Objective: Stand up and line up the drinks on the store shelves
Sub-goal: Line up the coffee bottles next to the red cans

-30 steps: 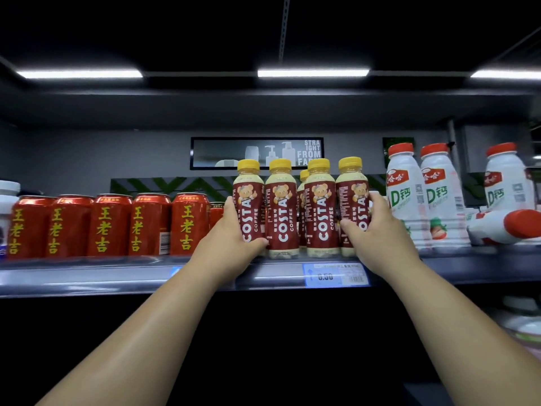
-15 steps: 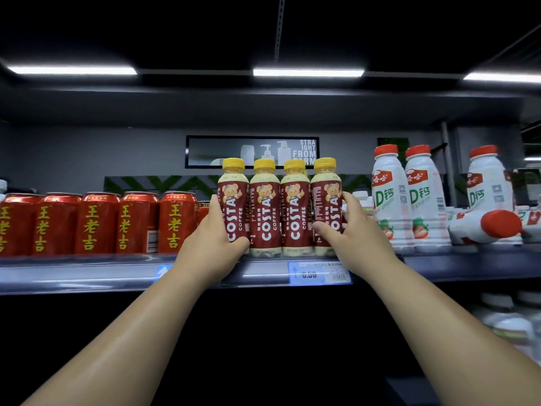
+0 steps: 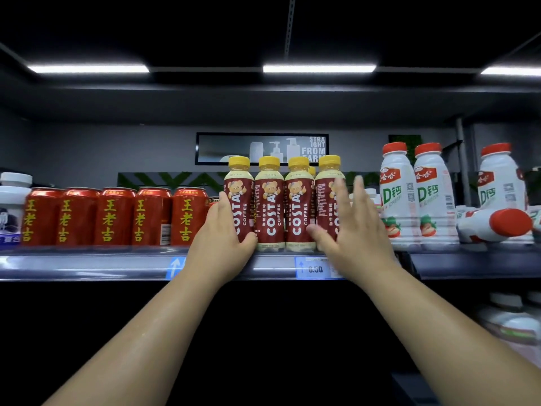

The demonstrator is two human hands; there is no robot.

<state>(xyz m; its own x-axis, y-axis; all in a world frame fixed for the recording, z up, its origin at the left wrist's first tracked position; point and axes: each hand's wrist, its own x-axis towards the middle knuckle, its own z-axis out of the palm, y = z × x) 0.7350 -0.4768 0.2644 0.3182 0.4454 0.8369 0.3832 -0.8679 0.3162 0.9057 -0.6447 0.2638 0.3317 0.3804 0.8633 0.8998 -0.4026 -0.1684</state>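
Head camera: A person reaches both bare arms up to a store shelf (image 3: 87,266), where four Costa coffee bottles (image 3: 269,206) with yellow caps stand upright in a tight front row, side by side and touching, near the middle of the shelf. One more yellow cap shows just behind them.

The left hand (image 3: 222,247) holds the leftmost bottle (image 3: 238,197) low on its body, with the thumb hooked across the front of the label and the fingers running up the bottle's left side. The right hand (image 3: 354,230) is spread wide in front of the rightmost bottle (image 3: 326,197), its fingers straight and apart and gripping nothing. Motion blur hides whether it touches the bottle.

To the left of the coffee, five red cans (image 3: 117,218) stand in a line, and a white container (image 3: 14,200) sits at the far end. To the right stand white milk bottles (image 3: 398,197) with red caps. A fallen milk bottle (image 3: 494,225) lies on its side among them, its cap towards the camera. A blue price tag (image 3: 314,268) is fixed to the shelf edge below the coffee row.
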